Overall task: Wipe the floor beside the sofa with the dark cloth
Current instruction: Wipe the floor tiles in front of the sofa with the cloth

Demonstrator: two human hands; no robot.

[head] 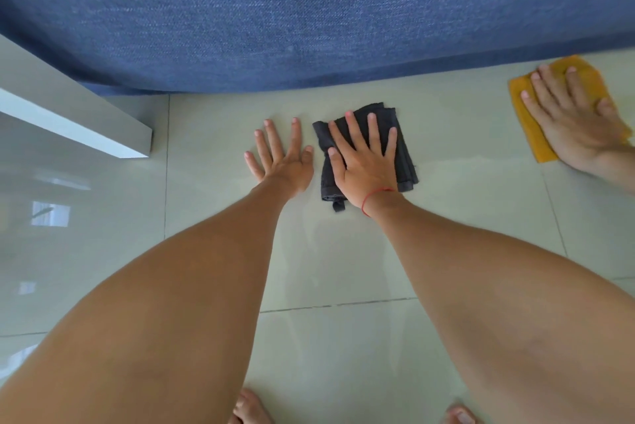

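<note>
Dark cloth (367,145), folded into a thick pad, lies flat on the pale tiled floor (343,337) near the base of the blue sofa (309,11), with a strip of bare tile between its far edge and the fabric. A small loop tag sticks out from its near edge. The right hand (364,162) presses down on it, palm flat and fingers spread, covering the middle without gripping any fold; a thin red string circles that wrist. The left hand (281,155) rests just left of the cloth, apart from it, flat on the bare tile with fingers splayed and nothing in it. Open floor runs near the person and to the right of the cloth. On the left, a white slab of furniture (86,128) juts out low over the floor and closes off that side. At the far right another person's hand (570,121) lies flat on a yellow cloth (536,114) close to the sofa edge, well apart from the dark one. The sofa fills the whole far side, its lower edge curving across the view. Tiles are glossy, with thin grout lines and window reflections at the left, and faint streaks show beneath the forearms. Bare toes (251,406) appear at the near edge.
</note>
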